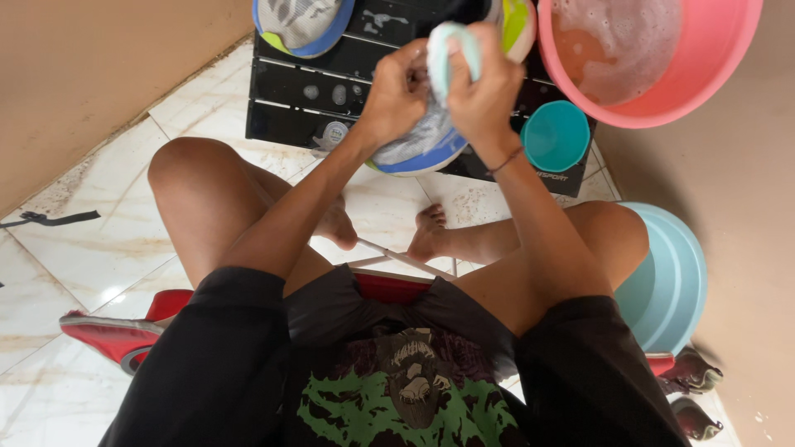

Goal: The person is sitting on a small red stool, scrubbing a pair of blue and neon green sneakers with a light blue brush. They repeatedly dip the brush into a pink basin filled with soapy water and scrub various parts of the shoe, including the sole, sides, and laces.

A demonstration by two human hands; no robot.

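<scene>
Over the tiled floor, between the knees: a grey shoe with a blue and white sole (414, 147) is held up above a black slatted mat (290, 91).
Left hand (396, 93): closed around the upper of the shoe, steadying it.
Right hand (484, 91): clenched on a pale green cloth or sponge (451, 50) pressed against the same shoe.
Progress: the shoe in hand looks wet and partly scrubbed; its mate (300, 23) lies on the mat, whether washed I cannot tell.
Water: a pink basin (704, 74) holds suds; a small teal bowl (556, 135) sits beside it.
Spare: light blue basins (675, 285) are stacked by the right knee.
Markings: white lettering runs along the mat's front edge, small, partly hidden.
Other footwear: a red shoe (116, 335) lies at the left.
</scene>
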